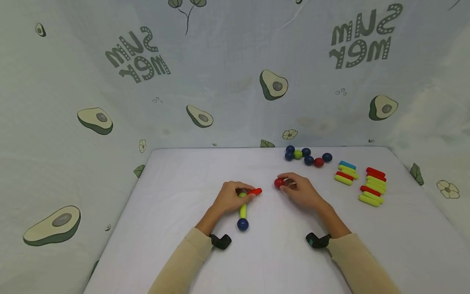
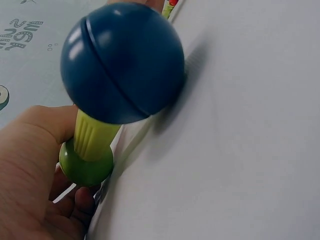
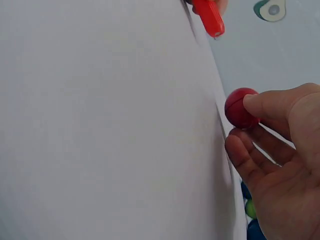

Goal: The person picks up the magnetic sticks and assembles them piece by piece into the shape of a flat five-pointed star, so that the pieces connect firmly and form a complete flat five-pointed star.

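My left hand (image 1: 232, 197) pinches a red stick (image 1: 258, 191) that points right from a green ball (image 1: 242, 194). A yellow-green stick (image 1: 243, 211) runs from that ball toward me and ends in a blue ball (image 1: 242, 224). In the left wrist view the blue ball (image 2: 122, 62) looms close, with the green ball (image 2: 86, 165) behind it at the fingers. My right hand (image 1: 302, 192) pinches a red ball (image 1: 279, 183) between thumb and fingertips, apart from the red stick's free end. The right wrist view shows the red ball (image 3: 241, 108) and red stick (image 3: 209, 17) too.
Loose balls, mostly blue (image 1: 306, 152), with a green one (image 1: 298, 154) and a red one (image 1: 318, 162), lie at the table's back right. Two groups of coloured sticks (image 1: 374, 179) lie beyond my right hand. A patterned cloth (image 1: 235, 81) hangs behind the white table (image 1: 176, 171).
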Demonstrator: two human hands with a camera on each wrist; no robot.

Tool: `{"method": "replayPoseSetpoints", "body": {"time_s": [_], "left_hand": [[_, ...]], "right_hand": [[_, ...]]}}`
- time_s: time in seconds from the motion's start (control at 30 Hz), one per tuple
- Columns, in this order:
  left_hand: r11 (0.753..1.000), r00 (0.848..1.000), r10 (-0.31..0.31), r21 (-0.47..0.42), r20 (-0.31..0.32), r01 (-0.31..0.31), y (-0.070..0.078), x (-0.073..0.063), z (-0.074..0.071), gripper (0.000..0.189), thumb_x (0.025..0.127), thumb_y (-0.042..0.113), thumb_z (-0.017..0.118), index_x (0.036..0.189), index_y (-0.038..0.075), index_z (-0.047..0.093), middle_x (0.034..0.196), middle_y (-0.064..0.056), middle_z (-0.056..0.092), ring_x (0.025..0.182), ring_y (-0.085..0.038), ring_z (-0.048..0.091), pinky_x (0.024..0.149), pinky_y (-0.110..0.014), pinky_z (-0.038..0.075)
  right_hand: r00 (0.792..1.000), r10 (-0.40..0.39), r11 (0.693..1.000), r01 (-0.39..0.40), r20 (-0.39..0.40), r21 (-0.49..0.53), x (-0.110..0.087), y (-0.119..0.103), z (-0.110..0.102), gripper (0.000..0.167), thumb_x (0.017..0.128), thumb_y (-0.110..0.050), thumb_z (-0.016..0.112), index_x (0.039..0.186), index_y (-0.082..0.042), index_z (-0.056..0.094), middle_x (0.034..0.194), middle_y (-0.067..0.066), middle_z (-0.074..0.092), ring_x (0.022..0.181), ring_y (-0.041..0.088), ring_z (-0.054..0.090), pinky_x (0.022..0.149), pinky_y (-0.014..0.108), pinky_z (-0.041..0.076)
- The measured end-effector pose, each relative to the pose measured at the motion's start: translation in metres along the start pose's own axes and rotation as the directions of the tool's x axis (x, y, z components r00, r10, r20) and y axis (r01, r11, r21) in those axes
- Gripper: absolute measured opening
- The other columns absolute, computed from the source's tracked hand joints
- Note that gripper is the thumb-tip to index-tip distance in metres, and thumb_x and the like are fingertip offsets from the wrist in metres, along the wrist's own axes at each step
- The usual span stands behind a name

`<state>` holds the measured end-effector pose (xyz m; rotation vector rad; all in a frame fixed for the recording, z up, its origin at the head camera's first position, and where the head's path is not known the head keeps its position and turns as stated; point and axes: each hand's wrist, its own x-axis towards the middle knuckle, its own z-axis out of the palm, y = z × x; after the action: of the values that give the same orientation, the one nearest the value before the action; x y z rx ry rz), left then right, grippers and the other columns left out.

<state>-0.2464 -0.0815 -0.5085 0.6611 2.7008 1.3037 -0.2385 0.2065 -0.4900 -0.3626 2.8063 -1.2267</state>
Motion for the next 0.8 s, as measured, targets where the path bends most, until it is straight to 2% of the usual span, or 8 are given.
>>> {"method": "replayPoseSetpoints", "body": {"time_s": [0.17,0.37,0.5,0.67,0.8], "left_hand": [[1.0,1.0,-0.018,0.012,0.01,0.018,0.002,0.001,-0.001,0.022,0.092,0.036,0.077,0.112,0.029,0.081,0.096,0.012,0.074,0.081,-0.009,0.057,0.069,-0.023,0.047],[1.0,1.0,-0.012,0.027,0.024,0.011,0.004,0.003,-0.001,0.023,0.092,0.035,0.076,0.114,0.029,0.081,0.087,0.009,0.068,0.077,-0.009,0.054,0.066,-0.022,0.043],[1.0,1.0,0.001,0.016,0.025,-0.001,0.004,0.004,-0.002,0.023,0.092,0.034,0.077,0.114,0.028,0.081,0.091,0.008,0.07,0.076,-0.01,0.054,0.065,-0.022,0.042],[1.0,0.999,-0.004,0.021,0.033,0.003,0.005,0.005,-0.001,0.023,0.091,0.034,0.076,0.113,0.027,0.08,0.098,0.01,0.072,0.078,-0.009,0.053,0.067,-0.022,0.043],[1.0,0.999,-0.004,0.026,0.036,0.003,0.006,0.008,0.001,0.027,0.091,0.039,0.076,0.114,0.025,0.079,0.094,0.012,0.072,0.077,-0.008,0.054,0.068,-0.022,0.045]], "right_hand": [[0.999,-0.031,0.999,0.03,0.029,0.03,0.0,-0.013,0.01,0.04,0.098,-0.01,0.067,0.138,-0.007,0.06,0.128,0.015,0.066,0.113,0.028,0.062,0.1,0.049,0.055],[0.996,-0.058,0.997,0.055,0.069,0.046,0.003,-0.023,0.015,0.04,0.098,-0.009,0.068,0.138,-0.009,0.061,0.127,0.012,0.066,0.111,0.026,0.061,0.1,0.049,0.054],[0.993,-0.064,0.997,0.061,0.102,0.038,0.005,-0.025,0.018,0.041,0.098,-0.009,0.068,0.138,-0.01,0.062,0.127,0.011,0.067,0.109,0.025,0.061,0.099,0.048,0.055],[0.992,-0.067,0.997,0.064,0.104,0.034,0.007,-0.024,0.022,0.041,0.097,-0.01,0.07,0.137,-0.011,0.063,0.127,0.009,0.068,0.109,0.023,0.063,0.098,0.045,0.055],[0.992,-0.084,0.995,0.079,0.099,0.054,0.007,-0.024,0.025,0.041,0.096,-0.008,0.07,0.137,-0.011,0.063,0.126,0.009,0.068,0.109,0.024,0.064,0.098,0.045,0.056]]}}
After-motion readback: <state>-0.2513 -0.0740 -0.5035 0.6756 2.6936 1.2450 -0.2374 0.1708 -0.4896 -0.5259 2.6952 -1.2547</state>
